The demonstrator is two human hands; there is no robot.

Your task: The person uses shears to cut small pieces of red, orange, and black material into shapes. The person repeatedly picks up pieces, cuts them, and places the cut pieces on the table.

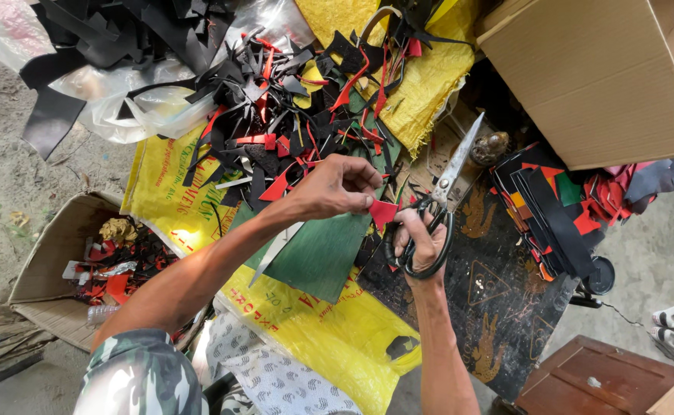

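Note:
My left hand pinches a small red piece of material between thumb and fingers. Just right of it, my right hand grips the black loop handles of large metal scissors, whose blades point up and to the right, away from the red piece. Under both hands lies a dark green sheet on a yellow woven sack. A heap of black and red offcuts is piled beyond my left hand.
A large cardboard box stands at the upper right. Stacked cut pieces in black, red and orange lie right of the scissors on a dark patterned surface. Another open cardboard box with scraps sits lower left. Clear plastic bags lie upper left.

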